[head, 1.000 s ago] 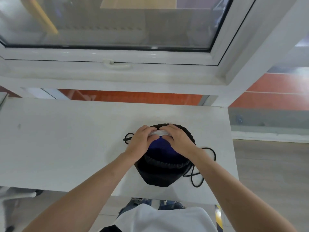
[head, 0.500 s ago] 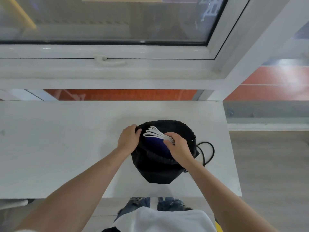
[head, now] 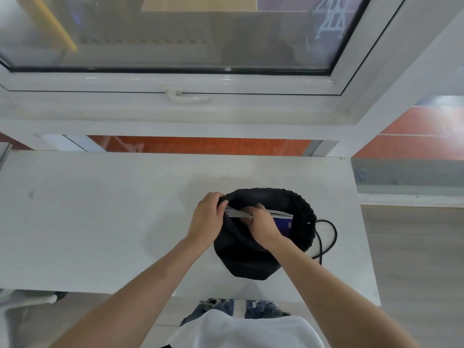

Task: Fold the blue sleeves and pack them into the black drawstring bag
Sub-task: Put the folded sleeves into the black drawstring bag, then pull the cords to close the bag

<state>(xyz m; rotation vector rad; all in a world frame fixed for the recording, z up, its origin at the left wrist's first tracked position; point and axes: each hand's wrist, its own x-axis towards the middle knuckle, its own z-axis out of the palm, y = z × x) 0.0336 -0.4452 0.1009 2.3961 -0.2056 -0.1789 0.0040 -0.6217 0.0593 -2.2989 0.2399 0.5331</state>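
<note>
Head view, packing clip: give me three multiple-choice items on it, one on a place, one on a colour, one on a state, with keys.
1. Where does the bag sit?
A. on the table's right part
B. on the floor
C. on the window sill

2. What colour is the fabric showing in the bag's mouth?
A. red
B. blue
C. green

3. What is the left hand doing?
A. lying flat on the table
B. gripping the bag's rim
C. pulling the cord

Key: 1 A, it rests on the white table near its right edge. 2 B, the sleeves show blue under white bands. 3 B, its fingers curl over the rim while the right hand reaches inside.
</note>
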